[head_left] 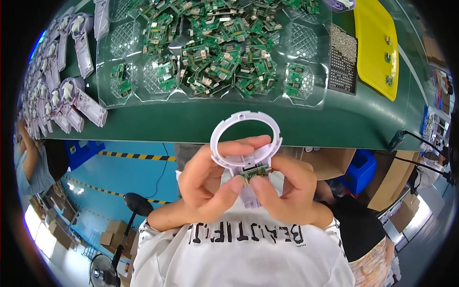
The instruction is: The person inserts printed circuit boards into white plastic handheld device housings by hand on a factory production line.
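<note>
Between both hands, just off the table's near edge, is a pale lilac plastic housing (pixel 221 138) with a round ring at its top and a short handle below. A small green circuit board (pixel 253 173) sits at the neck under the ring. My left hand (pixel 208 179) wraps the housing's left side, fingers reaching across the ring and thumb at the board. From the other side my right hand (pixel 289 182) grips the housing, its thumb pressed on the board's lower edge. Whether the board is fully seated cannot be made out.
A clear plastic tray (pixel 299 40) heaped with green boards lies on the green table (pixel 167 122). Several lilac housings (pixel 88 107) line the left. At right are a black grid tray (pixel 342 71) of small parts, a yellow tray (pixel 375 48) and a black-cabled tool (pixel 396 141). Other people sit on either side.
</note>
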`<state>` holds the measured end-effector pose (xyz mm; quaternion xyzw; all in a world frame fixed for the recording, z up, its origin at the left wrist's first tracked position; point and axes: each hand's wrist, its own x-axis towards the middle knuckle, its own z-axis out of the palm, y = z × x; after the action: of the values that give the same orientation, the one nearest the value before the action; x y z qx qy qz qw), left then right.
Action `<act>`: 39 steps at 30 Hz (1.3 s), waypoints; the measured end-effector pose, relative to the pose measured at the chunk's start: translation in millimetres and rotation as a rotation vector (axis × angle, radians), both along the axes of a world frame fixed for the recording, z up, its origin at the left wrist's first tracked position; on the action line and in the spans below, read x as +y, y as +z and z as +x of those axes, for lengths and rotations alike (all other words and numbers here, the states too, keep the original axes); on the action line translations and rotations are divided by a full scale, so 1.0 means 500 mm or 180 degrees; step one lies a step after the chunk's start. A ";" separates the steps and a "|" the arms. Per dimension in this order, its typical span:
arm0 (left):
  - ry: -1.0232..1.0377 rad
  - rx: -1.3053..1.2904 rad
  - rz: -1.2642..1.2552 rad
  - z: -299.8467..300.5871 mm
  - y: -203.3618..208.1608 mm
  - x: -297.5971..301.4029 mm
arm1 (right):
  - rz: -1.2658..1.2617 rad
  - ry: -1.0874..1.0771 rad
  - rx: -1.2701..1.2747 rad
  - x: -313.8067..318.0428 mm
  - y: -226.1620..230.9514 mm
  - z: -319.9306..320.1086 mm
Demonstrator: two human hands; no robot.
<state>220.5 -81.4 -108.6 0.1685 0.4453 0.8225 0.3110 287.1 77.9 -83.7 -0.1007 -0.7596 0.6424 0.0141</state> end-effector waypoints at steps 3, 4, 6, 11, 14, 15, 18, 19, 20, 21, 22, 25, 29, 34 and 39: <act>0.0200 0.0052 -0.0274 -0.002 0.004 -0.002 | 0.0191 0.0162 0.0182 0.001 -0.004 -0.004; 0.0231 0.0076 -0.0244 -0.005 0.002 0.001 | 0.0181 0.0170 0.0166 0.003 -0.006 -0.008; 0.0286 0.0019 -0.0276 -0.009 0.004 0.000 | 0.0048 0.0141 0.0123 0.000 -0.003 -0.012; 0.0273 -0.0113 -0.0231 -0.014 -0.008 -0.006 | -0.0190 0.0112 -0.0021 -0.010 0.003 -0.025; 0.0399 -0.0205 -0.0392 -0.010 -0.010 -0.005 | -0.0240 0.0078 -0.0027 -0.015 -0.004 -0.026; 0.0372 -0.0163 -0.0409 -0.012 -0.010 -0.005 | -0.0216 0.0103 -0.0096 -0.014 -0.005 -0.024; 0.0384 -0.0243 -0.0437 -0.010 -0.007 -0.004 | -0.0185 0.0146 -0.0177 -0.015 -0.005 -0.024; 0.0420 -0.0359 -0.0444 -0.009 -0.005 -0.003 | -0.0177 0.0161 -0.0183 -0.015 -0.005 -0.025; 0.0422 -0.0364 -0.0444 -0.009 -0.003 -0.003 | -0.0177 0.0163 -0.0188 -0.016 -0.005 -0.025; 0.0427 -0.0479 -0.0450 -0.009 0.000 -0.003 | -0.0193 0.0150 -0.0202 -0.017 -0.004 -0.026; 0.0433 -0.0594 -0.0455 -0.009 0.001 -0.003 | -0.0208 0.0136 -0.0215 -0.017 -0.004 -0.027; 0.0391 -0.0626 -0.0442 -0.011 0.002 -0.004 | -0.0267 0.0181 -0.0257 -0.015 0.000 -0.032; 0.0383 -0.0430 -0.0534 -0.012 -0.009 -0.008 | -0.0213 0.0136 -0.0221 -0.016 -0.007 -0.030; 0.0193 -0.0329 -0.0304 -0.021 -0.011 -0.012 | -0.0235 0.0087 -0.0307 -0.017 -0.007 -0.033; 0.0229 -0.0627 -0.0165 -0.023 -0.017 -0.011 | -0.0666 0.0027 -0.0589 -0.018 -0.019 -0.034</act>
<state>209.0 -87.0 -117.2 0.0627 0.4395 0.8340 0.3277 270.2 68.8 -93.2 -0.1573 -0.6869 0.7061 -0.0694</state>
